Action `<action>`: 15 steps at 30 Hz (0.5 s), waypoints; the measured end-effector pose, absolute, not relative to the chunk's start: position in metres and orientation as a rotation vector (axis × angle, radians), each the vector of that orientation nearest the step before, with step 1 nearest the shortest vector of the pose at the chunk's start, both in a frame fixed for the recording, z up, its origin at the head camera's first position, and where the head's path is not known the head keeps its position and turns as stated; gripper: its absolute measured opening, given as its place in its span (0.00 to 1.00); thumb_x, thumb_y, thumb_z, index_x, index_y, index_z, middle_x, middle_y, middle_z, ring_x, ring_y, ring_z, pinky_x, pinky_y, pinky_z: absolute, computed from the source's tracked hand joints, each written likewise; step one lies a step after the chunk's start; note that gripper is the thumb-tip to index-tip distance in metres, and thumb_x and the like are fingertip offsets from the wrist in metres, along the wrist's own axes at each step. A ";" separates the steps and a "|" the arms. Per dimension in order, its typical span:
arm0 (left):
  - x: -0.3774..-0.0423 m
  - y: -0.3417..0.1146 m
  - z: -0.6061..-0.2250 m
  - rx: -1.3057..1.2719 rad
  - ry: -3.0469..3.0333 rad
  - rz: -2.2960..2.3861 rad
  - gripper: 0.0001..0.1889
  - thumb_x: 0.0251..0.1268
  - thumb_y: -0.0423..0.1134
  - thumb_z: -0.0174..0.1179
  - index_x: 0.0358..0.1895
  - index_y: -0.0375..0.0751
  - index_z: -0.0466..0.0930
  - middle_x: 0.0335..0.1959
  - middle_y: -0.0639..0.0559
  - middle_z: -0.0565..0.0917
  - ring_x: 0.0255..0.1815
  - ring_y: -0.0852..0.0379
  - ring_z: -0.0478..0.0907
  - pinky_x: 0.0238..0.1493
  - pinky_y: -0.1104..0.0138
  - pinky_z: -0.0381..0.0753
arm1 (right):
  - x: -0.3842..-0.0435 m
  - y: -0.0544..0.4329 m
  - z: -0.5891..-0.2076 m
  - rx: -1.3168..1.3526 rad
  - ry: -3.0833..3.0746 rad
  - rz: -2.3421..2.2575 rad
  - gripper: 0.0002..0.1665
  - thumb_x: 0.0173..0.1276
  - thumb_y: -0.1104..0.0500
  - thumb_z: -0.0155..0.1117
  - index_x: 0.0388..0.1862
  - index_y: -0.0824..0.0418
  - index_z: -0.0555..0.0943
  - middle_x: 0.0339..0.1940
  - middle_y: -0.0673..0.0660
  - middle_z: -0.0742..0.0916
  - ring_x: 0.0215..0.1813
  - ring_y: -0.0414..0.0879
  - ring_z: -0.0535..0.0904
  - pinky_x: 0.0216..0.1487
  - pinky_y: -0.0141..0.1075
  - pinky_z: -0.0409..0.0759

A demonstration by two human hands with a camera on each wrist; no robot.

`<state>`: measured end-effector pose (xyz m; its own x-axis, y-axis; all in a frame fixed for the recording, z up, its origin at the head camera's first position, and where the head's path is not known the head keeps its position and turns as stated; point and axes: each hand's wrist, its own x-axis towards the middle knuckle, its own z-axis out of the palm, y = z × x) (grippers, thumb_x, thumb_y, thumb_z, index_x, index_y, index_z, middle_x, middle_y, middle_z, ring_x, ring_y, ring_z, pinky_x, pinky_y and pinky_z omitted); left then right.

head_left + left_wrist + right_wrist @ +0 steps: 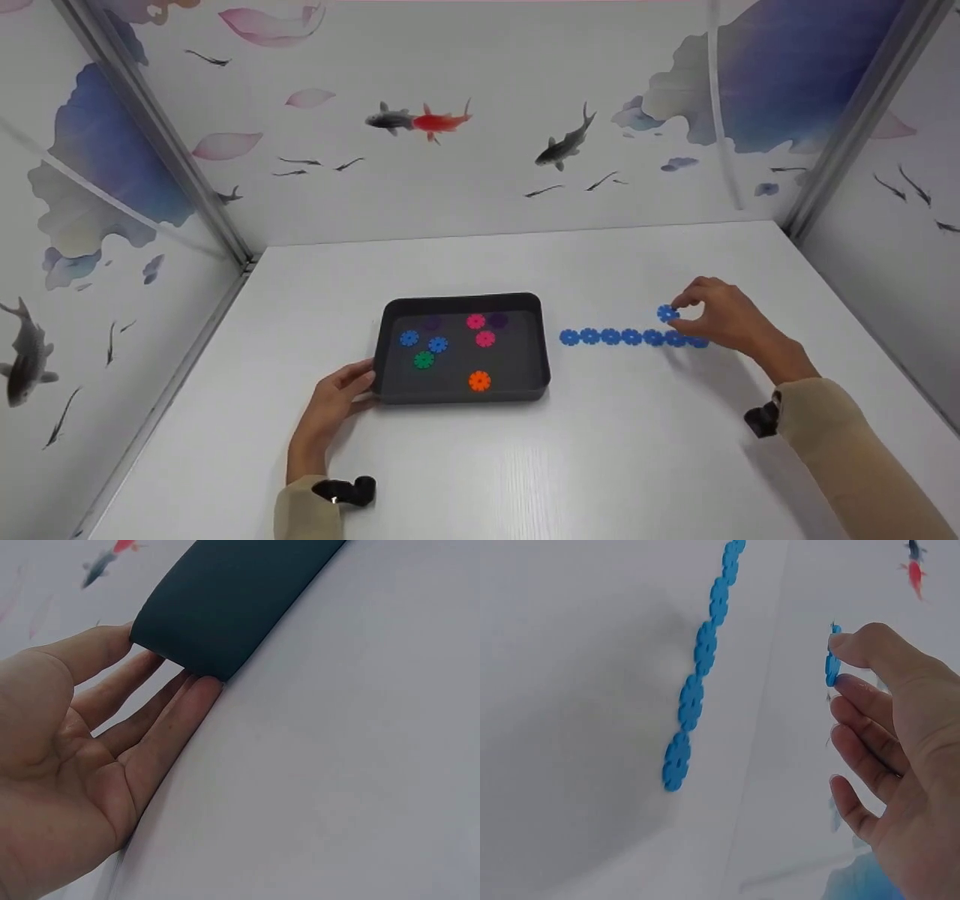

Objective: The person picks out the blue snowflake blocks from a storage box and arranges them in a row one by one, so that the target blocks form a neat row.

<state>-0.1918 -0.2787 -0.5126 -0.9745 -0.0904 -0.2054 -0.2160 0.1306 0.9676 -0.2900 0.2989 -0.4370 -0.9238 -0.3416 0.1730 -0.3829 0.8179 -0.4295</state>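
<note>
My right hand (727,319) pinches a blue snowflake-shaped disc (667,313) between thumb and forefinger. In the right wrist view the held blue disc (832,656) is edge-on, the other fingers loosely bent below it. The pinched disc is above a straight row of several blue discs (611,337), which lie side by side on the table. Part of the row's right end is hidden behind the hand in the head view. My left hand (334,397) touches the left end of a dark grey tray (465,395), its fingers nearly straight against the wall (217,607).
Inside the tray lie two blue discs (409,338), a green disc (424,360), two pink discs (485,339), an orange disc (479,381) and dark purple ones (498,320). Panels painted with fish (442,122) enclose the white table (480,465) at the back and sides.
</note>
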 end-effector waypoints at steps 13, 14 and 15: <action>-0.192 -0.277 -0.511 -0.341 2.302 1.986 0.25 0.74 0.41 0.59 0.70 0.37 0.72 0.68 0.37 0.76 0.65 0.46 0.77 0.64 0.57 0.82 | -0.289 0.351 -0.462 0.394 -3.036 0.713 0.20 0.64 0.54 0.71 0.47 0.69 0.85 0.47 0.69 0.84 0.51 0.64 0.78 0.55 0.61 0.81; -0.192 -0.277 -0.511 -0.342 2.296 1.990 0.25 0.74 0.41 0.59 0.69 0.37 0.72 0.68 0.37 0.76 0.65 0.46 0.77 0.64 0.57 0.82 | -0.289 0.353 -0.463 0.386 -3.042 0.714 0.21 0.64 0.54 0.71 0.48 0.69 0.85 0.47 0.69 0.84 0.51 0.64 0.78 0.56 0.62 0.81; -0.192 -0.277 -0.512 -0.342 2.292 1.994 0.25 0.74 0.41 0.59 0.69 0.37 0.72 0.67 0.37 0.76 0.65 0.46 0.77 0.63 0.56 0.83 | -0.289 0.355 -0.464 0.375 -3.049 0.716 0.21 0.64 0.54 0.71 0.48 0.69 0.85 0.47 0.69 0.84 0.51 0.64 0.78 0.56 0.62 0.81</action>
<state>-0.1916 -0.2765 -0.5115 -0.9714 -0.1128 -0.2089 -0.2225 0.1258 0.9668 -0.2889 0.3551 -0.4641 -0.9716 -0.2328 0.0420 -0.2272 0.8686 -0.4403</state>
